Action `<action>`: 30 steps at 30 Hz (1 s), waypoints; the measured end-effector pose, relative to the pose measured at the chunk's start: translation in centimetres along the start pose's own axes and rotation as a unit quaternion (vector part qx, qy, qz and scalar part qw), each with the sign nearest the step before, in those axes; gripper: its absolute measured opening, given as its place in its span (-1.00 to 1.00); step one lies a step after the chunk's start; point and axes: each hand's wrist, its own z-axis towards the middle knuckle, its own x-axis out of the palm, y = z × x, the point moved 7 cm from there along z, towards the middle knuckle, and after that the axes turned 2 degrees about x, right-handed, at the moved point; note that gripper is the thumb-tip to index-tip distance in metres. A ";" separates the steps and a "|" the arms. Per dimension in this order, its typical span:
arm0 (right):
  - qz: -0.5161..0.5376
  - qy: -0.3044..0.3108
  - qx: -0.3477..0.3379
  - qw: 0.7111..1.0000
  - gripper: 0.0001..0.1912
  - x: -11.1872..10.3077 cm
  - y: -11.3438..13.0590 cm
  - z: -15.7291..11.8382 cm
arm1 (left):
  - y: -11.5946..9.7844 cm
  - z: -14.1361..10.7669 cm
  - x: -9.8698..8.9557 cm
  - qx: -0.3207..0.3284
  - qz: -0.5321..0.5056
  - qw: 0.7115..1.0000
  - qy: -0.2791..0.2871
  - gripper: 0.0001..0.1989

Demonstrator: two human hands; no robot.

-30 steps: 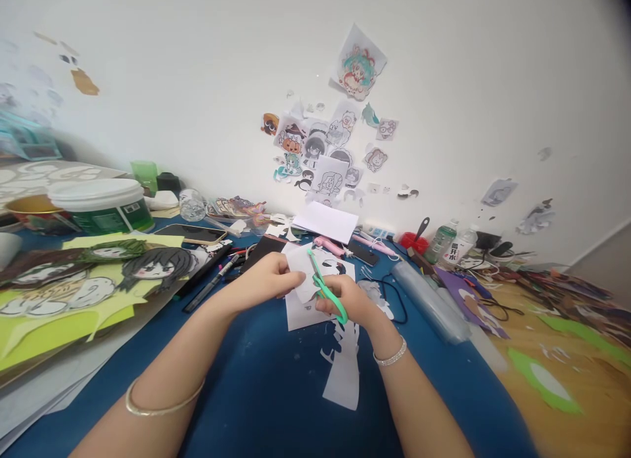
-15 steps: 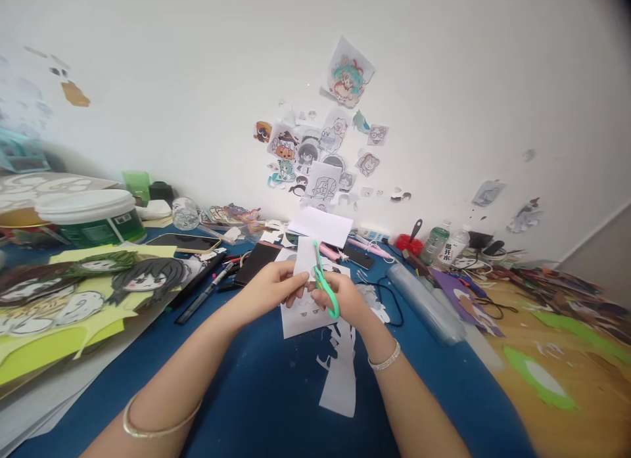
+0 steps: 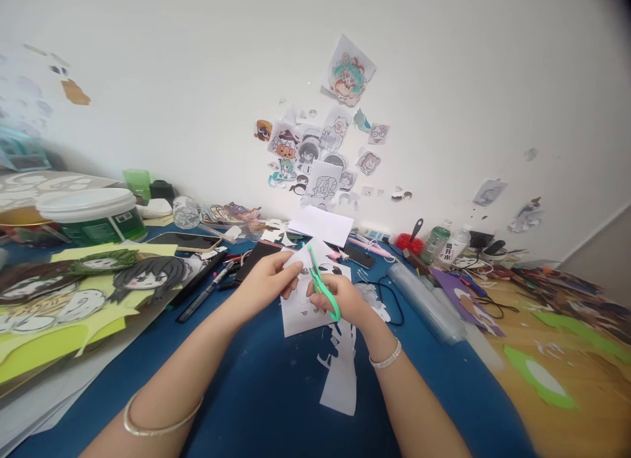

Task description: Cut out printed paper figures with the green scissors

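Observation:
My left hand pinches a piece of white paper, which sticks up beyond the fingertips. Green-handled scissors sit in my right hand, their blades pointing up and away across the paper. Both hands are close together above the blue table. Beneath them lies a printed sheet with dark drawings, partly covered by the hands. Nearer to me, a cut white paper scrap with jagged strips rests by my right wrist.
Paper cutouts on yellow sheets spread over the left side, near a green and white tub. Pens and a phone lie beyond. A clear plastic roll and bottles are at right. Drawings cover the wall.
The paper in my left hand has turned and tilted to the right. The scissors' tips have swung slightly left, and my left hand has shifted a little up and left.

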 end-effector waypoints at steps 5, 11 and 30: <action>-0.005 0.013 -0.003 1.000 -0.59 0.2 0.1 -0.1 | 0.0 -0.1 -0.1 0.001 0.029 1.000 0.005 -0.73; -0.033 0.033 -0.006 0.999 -0.55 0.5 0.4 -0.3 | -0.1 -0.1 -0.1 0.003 0.057 0.998 0.012 -0.76; -0.055 0.046 0.009 0.997 -0.54 0.5 0.1 -0.2 | -0.7 -0.2 -0.4 0.006 0.076 0.997 0.017 -0.77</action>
